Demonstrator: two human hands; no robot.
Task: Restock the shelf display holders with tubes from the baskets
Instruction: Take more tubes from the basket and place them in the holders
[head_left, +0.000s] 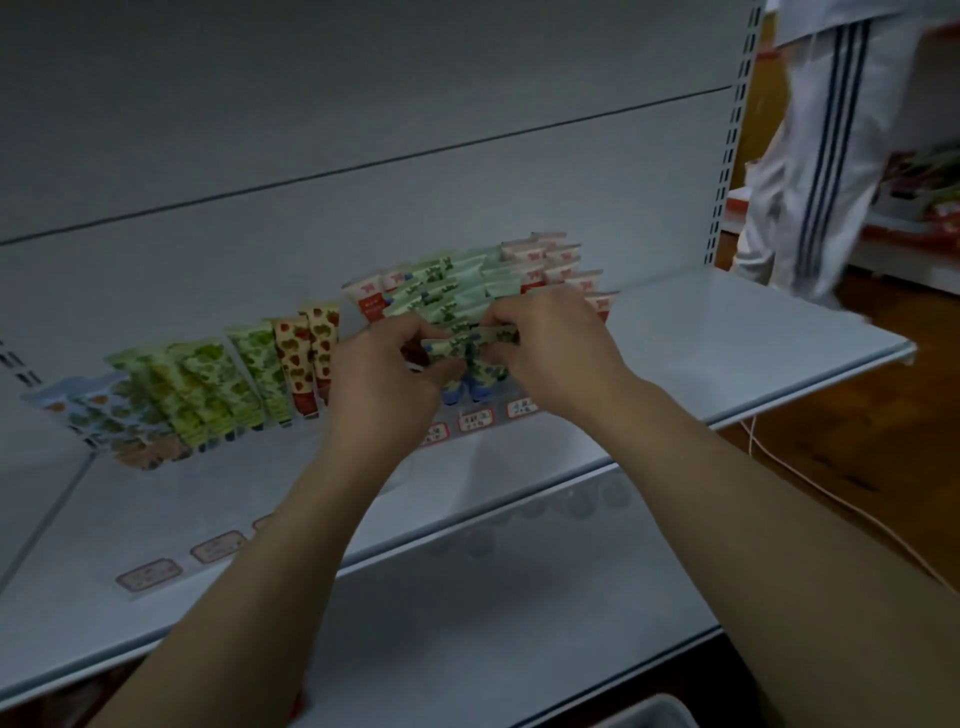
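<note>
Bottom edge shows what looks like a basket rim (647, 713). Up on the shelf (727, 332), both hands are pinched on one green patterned tube (467, 340), left hand (384, 376) at one end and right hand (553, 345) at the other, holding it sideways just above the clear holder (475, 420). It looks light, squishy and slick, so I'd grab the stiff crimped end or the cap. The rows of tubes (457, 291) behind are packed tight.

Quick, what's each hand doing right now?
Left hand: pinches the left end of a green-patterned tube.
Right hand: pinches the same tube's right end.
</note>
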